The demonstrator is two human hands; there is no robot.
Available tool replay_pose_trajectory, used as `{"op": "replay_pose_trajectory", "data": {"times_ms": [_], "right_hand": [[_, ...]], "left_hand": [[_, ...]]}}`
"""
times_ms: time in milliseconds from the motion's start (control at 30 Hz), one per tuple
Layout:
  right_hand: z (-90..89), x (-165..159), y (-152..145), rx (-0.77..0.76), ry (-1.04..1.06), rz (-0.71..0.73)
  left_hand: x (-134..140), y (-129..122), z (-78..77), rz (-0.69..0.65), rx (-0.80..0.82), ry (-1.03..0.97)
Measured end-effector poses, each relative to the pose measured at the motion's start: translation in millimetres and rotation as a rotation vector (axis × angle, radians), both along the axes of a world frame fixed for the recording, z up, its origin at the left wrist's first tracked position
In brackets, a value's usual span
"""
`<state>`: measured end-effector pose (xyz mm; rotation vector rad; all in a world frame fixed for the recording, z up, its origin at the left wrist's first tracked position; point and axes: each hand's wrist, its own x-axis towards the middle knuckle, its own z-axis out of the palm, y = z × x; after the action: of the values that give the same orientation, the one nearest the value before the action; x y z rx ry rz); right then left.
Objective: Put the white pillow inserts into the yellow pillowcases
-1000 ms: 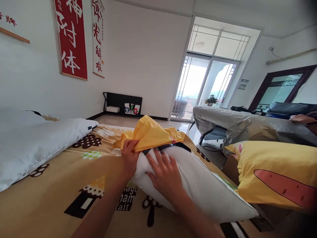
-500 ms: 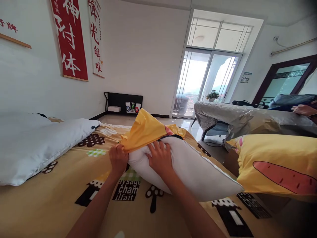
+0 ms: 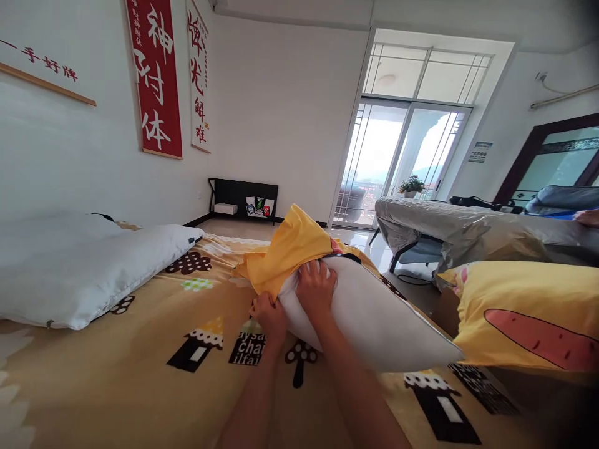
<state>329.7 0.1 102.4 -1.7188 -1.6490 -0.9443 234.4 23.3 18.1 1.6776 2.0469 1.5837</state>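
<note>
A white pillow (image 3: 374,312) lies on the patterned bedspread (image 3: 154,405), its far left end partly inside a yellow pillowcase (image 3: 294,249). My left hand (image 3: 270,317) pinches the near edge of the pillowcase beside the pillow's left corner. Pressed into the top of the pillow next to the pillowcase opening, my right hand (image 3: 317,290) has its fingers curled into the white fabric. The fingertips of this hand are partly sunk in the folds. Part of the pillowcase stands up in a loose peak.
More white pillows (image 3: 107,268) lie at the left of the bed. At right is a yellow pillow with a carrot print (image 3: 528,318). Behind it stand a plastic-covered table (image 3: 421,218) and a chair (image 3: 416,252). A person's hand (image 3: 587,217) shows at the right edge.
My left hand has shifted right and nearer along the pillowcase edge, drawing that edge down at the pillow's corner. My right hand stays on the pillow. The view has turned slightly left.
</note>
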Motion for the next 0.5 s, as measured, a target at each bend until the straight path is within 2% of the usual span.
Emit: {"op": "replay_pose_trajectory", "data": {"times_ms": [133, 267, 300, 333, 400, 467, 500], "right_hand": [[-4.9, 1, -14, 0.054, 0.025, 0.084], [-16.8, 13, -69, 0.042, -0.16, 0.378], [-20.0, 21, -85, 0.032, -0.205, 0.41], [-23.2, 30, -99, 0.036, -0.211, 0.382], [-28.6, 53, -120, 0.101, -0.099, 0.171], [-32.0, 76, -128, 0.132, 0.04, -0.02], [-32.5, 84, -129, 0.119, 0.07, -0.048]], "left_hand": [[-9, -14, 3.6, -0.093, -0.036, 0.152], [-49, -15, 12.1, -0.207, -0.089, 0.325], [-60, -15, 13.4, -0.234, -0.11, 0.366], [-70, -15, 14.1, -0.259, -0.137, 0.405], [-85, -19, 15.0, -0.3, -0.217, 0.467], [-94, -28, 18.9, -0.356, -0.308, 0.514], [-96, -35, 23.5, -0.396, -0.348, 0.536]]}}
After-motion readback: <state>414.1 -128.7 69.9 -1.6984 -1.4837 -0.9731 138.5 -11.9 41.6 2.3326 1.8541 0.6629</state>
